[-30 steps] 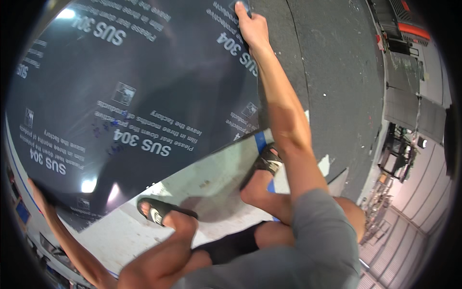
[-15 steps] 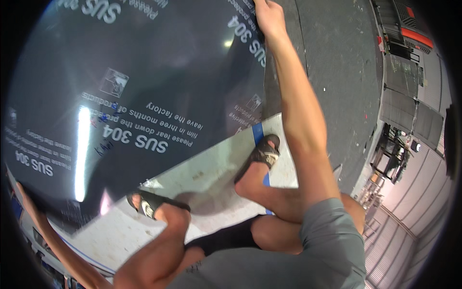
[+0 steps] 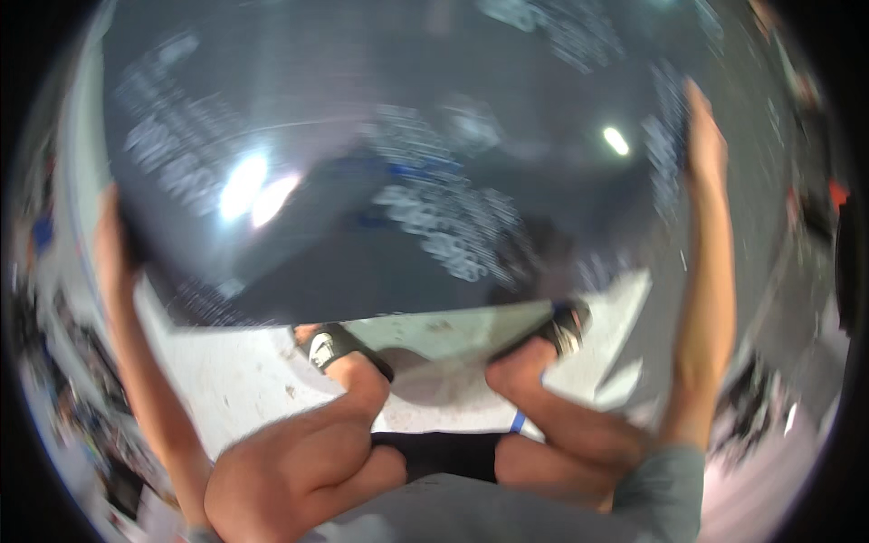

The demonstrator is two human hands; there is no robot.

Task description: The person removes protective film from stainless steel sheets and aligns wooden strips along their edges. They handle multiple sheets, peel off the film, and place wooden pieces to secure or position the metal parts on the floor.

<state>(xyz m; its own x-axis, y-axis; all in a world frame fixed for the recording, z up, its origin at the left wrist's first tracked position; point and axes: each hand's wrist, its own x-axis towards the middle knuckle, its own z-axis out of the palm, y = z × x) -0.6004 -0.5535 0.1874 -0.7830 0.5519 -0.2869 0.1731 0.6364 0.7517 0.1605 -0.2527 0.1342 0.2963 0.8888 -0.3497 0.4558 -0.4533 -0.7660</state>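
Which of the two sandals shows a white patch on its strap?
The sandal on the person's left foot, at the picture's left; its black strap carries a white patch. The other sandal looks blurred and mostly dark.

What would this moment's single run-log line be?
left hand: grips sheet edge | right hand: grips opposite edge | sheet: dark, glossy, above sandalled feet

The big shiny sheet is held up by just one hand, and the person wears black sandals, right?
Not quite: both hands hold the sheet, the left hand on its left edge and the right hand on its right edge. The head view shows it. The sandals are black.
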